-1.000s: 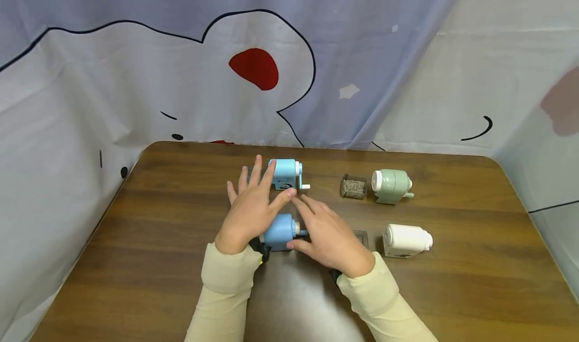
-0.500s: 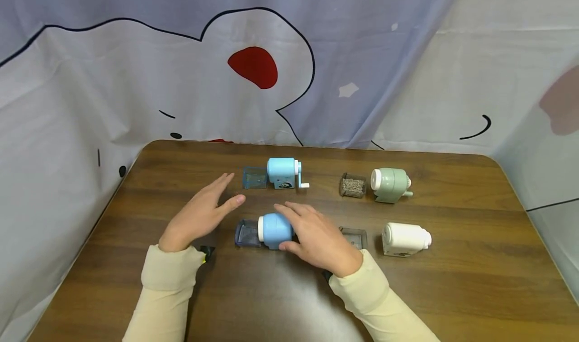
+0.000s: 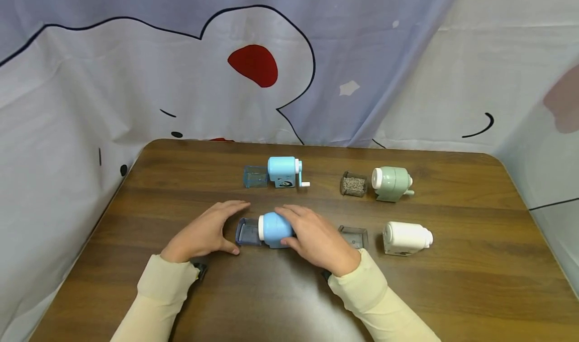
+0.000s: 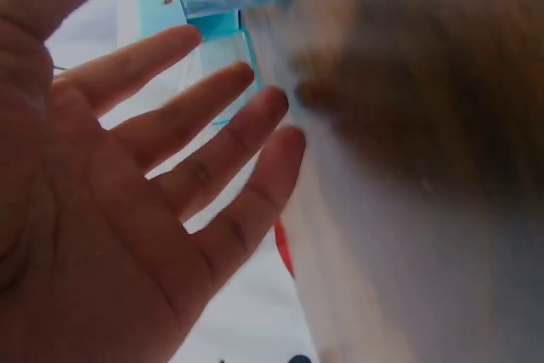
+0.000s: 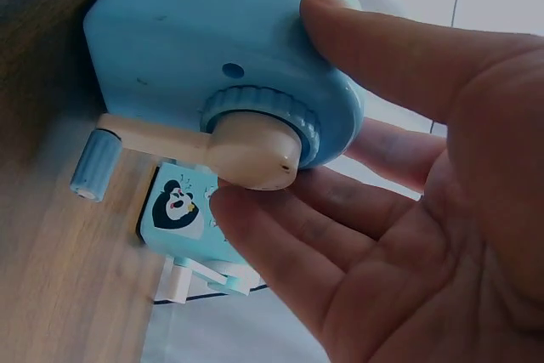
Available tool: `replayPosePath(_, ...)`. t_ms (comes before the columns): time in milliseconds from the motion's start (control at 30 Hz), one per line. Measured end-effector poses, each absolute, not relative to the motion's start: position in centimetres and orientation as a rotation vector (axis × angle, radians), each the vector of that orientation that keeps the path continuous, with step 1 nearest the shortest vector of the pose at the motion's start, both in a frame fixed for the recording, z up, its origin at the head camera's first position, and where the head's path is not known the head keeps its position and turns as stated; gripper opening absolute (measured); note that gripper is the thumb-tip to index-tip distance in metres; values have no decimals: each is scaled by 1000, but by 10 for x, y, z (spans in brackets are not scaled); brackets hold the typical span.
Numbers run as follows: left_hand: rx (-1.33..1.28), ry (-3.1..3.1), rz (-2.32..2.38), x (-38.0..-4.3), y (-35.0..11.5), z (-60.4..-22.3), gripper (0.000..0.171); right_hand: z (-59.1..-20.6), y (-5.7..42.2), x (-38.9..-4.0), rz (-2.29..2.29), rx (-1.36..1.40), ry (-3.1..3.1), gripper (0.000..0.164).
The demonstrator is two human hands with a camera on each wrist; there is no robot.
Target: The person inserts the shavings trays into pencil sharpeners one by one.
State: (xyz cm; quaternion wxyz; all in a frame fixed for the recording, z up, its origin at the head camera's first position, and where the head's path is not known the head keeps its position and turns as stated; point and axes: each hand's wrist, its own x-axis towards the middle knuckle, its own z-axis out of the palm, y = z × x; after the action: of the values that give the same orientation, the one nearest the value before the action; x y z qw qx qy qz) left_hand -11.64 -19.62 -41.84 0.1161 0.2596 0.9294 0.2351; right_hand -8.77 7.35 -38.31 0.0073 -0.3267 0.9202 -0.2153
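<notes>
A blue crank pencil sharpener stands near the middle of the table, with its cream-and-blue handle visible in the right wrist view. My right hand holds its crank end, thumb on one side and fingers on the other. Left of it lies a dark translucent shavings drawer. My left hand is just left of that drawer, thumb and fingers spread apart and gripping nothing. The left wrist view shows the straight fingers with a gap to the drawer.
Behind stands a light-blue sharpener beside its clear drawer. At right are a green sharpener, a drawer of shavings, a white sharpener and a grey drawer. A patterned curtain hangs behind.
My left hand has moved left and down from over the sharpeners to beside the dark drawer. My right hand has shifted slightly left onto the blue sharpener and now holds it.
</notes>
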Motion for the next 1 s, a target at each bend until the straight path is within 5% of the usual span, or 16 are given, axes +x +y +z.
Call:
replayPosePath(633,773,2777,761,-113,-189,-429,70,-384,74,-88,-705,-983,2865,59)
replayPosePath(1000,710,2758,827,-112,-188,-424,67,-384,73,-88,-703,-962,2869,59)
